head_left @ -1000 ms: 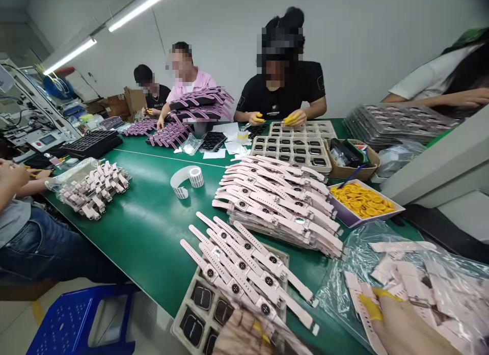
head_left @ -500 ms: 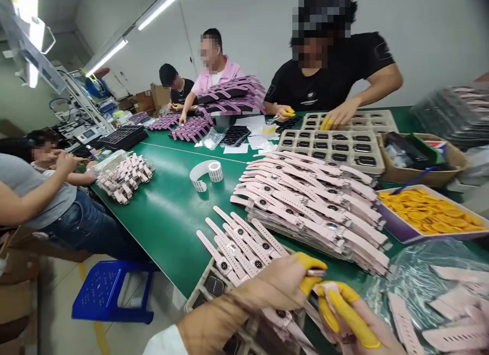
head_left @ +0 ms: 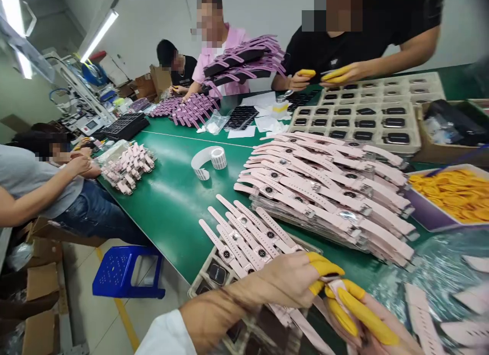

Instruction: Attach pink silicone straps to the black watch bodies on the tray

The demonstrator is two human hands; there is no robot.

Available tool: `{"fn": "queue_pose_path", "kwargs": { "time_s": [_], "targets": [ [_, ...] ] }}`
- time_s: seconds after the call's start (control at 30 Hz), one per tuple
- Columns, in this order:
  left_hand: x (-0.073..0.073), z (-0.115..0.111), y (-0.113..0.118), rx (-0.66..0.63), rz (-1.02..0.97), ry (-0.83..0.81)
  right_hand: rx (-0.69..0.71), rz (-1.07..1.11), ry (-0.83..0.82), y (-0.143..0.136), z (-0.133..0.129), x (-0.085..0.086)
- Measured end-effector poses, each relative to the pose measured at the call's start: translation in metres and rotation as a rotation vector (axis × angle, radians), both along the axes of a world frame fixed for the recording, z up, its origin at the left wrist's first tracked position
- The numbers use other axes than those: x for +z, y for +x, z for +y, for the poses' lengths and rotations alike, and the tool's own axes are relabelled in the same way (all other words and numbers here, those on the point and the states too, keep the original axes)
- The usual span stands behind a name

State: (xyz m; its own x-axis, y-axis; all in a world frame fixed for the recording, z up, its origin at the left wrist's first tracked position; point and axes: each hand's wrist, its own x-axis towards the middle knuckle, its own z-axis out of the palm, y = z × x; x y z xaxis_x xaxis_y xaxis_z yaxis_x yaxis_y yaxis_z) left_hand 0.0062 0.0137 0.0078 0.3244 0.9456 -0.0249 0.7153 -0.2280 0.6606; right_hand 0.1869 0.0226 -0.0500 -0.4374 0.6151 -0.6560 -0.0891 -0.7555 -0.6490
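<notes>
My left hand (head_left: 292, 278), with yellow finger cots on its fingertips, is closed on a small watch case (head_left: 329, 279), of which only a thin edge shows. My right hand (head_left: 369, 314), also in yellow finger cots, pinches a pale pink watch strap (head_left: 338, 289). The strap's end meets the case between the two hands; how they join is hidden by the fingers. Under my left forearm is a beige moulded tray (head_left: 196, 289) holding dark watch cases, with several pink-strapped watches (head_left: 262, 253) laid across it.
A tall stack of pink watches (head_left: 328, 192) stands ahead. Right are a bin of yellow finger cots (head_left: 451, 194) and loose pink straps (head_left: 422, 309) on plastic. A label roll (head_left: 218, 159) sits mid-table. Co-workers sit around the green table (head_left: 168, 187); a blue stool (head_left: 128, 273) stands left.
My hands have come together, bringing the watch case against the strap's end. The camera view has shifted. The co-worker opposite has raised both hands off the tray.
</notes>
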Motion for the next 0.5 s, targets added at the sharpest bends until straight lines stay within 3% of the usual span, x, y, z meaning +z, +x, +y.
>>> {"fn": "queue_pose_path", "kwargs": {
  "time_s": [0.1, 0.2, 0.37, 0.5],
  "targets": [
    [-0.003, -0.004, -0.002, -0.013, -0.071, 0.077, -0.077, 0.129, 0.000, -0.008, 0.000, 0.019],
    [0.000, -0.002, -0.007, -0.046, -0.138, 0.070, -0.059, 0.192, 0.002, -0.013, 0.004, 0.026],
    [0.002, 0.004, -0.011, -0.117, 0.046, 0.117, 0.026, 0.247, -0.023, -0.010, 0.008, 0.018],
    [-0.005, 0.002, -0.015, -0.121, 0.006, 0.095, 0.048, 0.279, 0.019, -0.009, 0.007, 0.009]
  ]
}}
